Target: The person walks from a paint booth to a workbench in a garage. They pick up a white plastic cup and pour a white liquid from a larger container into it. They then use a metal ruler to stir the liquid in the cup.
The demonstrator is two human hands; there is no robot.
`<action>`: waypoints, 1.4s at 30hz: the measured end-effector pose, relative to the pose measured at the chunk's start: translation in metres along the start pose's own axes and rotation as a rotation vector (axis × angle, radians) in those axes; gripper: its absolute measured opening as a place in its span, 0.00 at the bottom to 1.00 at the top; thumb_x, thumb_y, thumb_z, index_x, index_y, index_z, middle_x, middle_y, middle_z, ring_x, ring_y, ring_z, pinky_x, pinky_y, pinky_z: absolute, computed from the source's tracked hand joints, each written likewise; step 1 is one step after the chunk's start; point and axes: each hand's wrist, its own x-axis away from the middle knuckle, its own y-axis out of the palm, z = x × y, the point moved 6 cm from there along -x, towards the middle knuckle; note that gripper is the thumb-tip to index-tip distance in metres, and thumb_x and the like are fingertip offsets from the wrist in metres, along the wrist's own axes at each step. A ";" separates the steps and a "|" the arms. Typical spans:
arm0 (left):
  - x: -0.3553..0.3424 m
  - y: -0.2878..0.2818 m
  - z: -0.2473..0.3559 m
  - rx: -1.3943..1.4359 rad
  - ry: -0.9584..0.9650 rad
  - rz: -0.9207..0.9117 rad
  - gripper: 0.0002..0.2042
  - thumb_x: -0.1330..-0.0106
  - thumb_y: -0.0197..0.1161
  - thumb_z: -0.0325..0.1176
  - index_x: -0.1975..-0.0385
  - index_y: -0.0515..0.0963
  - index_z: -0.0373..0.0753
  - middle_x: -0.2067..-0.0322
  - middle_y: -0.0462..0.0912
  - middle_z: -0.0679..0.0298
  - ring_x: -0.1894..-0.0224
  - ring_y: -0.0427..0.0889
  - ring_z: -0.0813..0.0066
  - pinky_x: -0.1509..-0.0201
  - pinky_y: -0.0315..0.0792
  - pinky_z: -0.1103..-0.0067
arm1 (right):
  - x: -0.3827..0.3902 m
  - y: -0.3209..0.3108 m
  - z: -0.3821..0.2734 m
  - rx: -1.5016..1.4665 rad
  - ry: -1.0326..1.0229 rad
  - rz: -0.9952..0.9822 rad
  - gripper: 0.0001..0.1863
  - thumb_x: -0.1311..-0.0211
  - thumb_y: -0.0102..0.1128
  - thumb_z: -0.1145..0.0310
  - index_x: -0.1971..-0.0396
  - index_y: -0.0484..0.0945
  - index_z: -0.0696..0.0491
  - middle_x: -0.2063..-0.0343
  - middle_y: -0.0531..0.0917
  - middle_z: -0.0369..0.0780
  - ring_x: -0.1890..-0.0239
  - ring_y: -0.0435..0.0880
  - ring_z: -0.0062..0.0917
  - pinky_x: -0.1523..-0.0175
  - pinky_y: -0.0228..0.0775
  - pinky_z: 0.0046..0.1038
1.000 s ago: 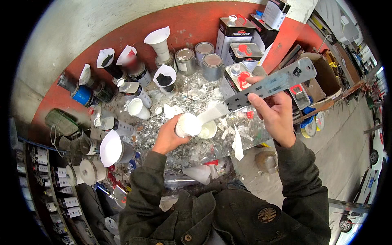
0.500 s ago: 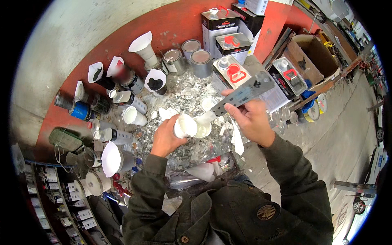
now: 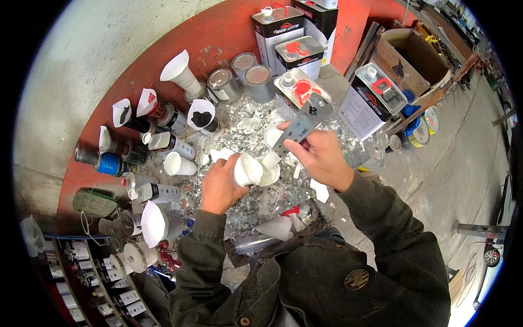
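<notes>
While the left hand [image 3: 218,182] tips a white cup [image 3: 248,169] sideways over a small white pot [image 3: 268,175] on the paint-spattered bench [image 3: 239,122], the right hand [image 3: 321,158] pinches a flat grey mixing stick [image 3: 298,126] by its lower part, its white-coated tip dipping at the pot's rim. Both grips are closed: L fingers wrapped round the cup body, R thumb & fingers clamped on the stick. Looks like pouring/scraping paint across, so keep the cup mouth right above the pot, tilt slow, and hold the stick w/ its flat face angled to guide the flow, not flick it. Pot sits loose on the bench, near the front edge, i.e. easy to knock. Paper cone filters [image 3: 201,113] and round tins [image 3: 260,83] stand behind, square cans [image 3: 299,57] at the back; can't tell how full the pot is.
</notes>
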 end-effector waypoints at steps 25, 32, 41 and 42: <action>-0.003 -0.022 0.023 -0.203 0.073 0.023 0.38 0.62 0.77 0.34 0.42 0.74 0.50 0.58 0.79 0.56 0.53 0.79 0.52 0.50 0.75 0.62 | -0.001 -0.001 0.004 0.052 -0.005 -0.015 0.17 0.35 0.62 0.72 0.46 0.80 0.53 0.83 0.76 0.38 0.83 0.69 0.16 0.75 0.64 0.26; -0.003 -0.024 0.025 -0.203 0.085 0.030 0.39 0.62 0.77 0.33 0.42 0.74 0.50 0.57 0.79 0.56 0.52 0.79 0.53 0.49 0.74 0.62 | 0.000 -0.002 0.000 0.034 0.025 -0.020 0.17 0.35 0.62 0.72 0.46 0.80 0.53 0.83 0.76 0.39 0.83 0.70 0.17 0.75 0.64 0.26; -0.004 -0.024 0.022 -0.161 0.075 0.039 0.39 0.62 0.77 0.32 0.42 0.74 0.50 0.57 0.79 0.55 0.52 0.79 0.51 0.49 0.75 0.62 | 0.001 -0.002 0.003 0.073 0.010 -0.010 0.17 0.35 0.62 0.72 0.46 0.81 0.52 0.82 0.78 0.38 0.83 0.71 0.17 0.75 0.65 0.26; -0.005 -0.024 0.021 -0.131 0.068 0.029 0.39 0.62 0.77 0.32 0.42 0.74 0.49 0.57 0.79 0.55 0.52 0.79 0.50 0.49 0.75 0.62 | 0.000 -0.003 0.002 0.069 0.006 -0.009 0.17 0.35 0.62 0.72 0.46 0.81 0.52 0.82 0.78 0.38 0.83 0.71 0.17 0.75 0.65 0.26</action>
